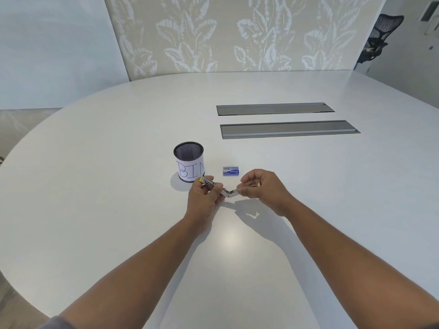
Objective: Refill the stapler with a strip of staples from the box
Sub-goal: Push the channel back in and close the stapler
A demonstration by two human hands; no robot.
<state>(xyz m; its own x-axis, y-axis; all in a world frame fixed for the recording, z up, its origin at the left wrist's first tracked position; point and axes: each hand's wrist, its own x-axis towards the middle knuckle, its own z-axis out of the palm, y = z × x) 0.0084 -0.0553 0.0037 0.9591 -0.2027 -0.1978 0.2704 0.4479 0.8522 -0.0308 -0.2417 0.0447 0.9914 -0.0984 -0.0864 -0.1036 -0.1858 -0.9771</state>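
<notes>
A small metal stapler (226, 192) with yellow ends is held above the white table, swung wide open at its hinge. My left hand (207, 195) grips one half, whose yellow tip points up and left. My right hand (260, 186) pinches the other half near the hinge, and a bit of yellow shows between its fingers. The small blue box of staples (231, 171) lies flat on the table just behind my hands, apart from both. I cannot tell whether staples sit in the stapler's channel.
A black mesh cup (189, 161) with a paper label reading "BIN" stands left of the box, close behind my left hand. Two long grey cable hatches (288, 129) are set into the table (118, 186) farther back. A black office chair (377, 39) stands far right.
</notes>
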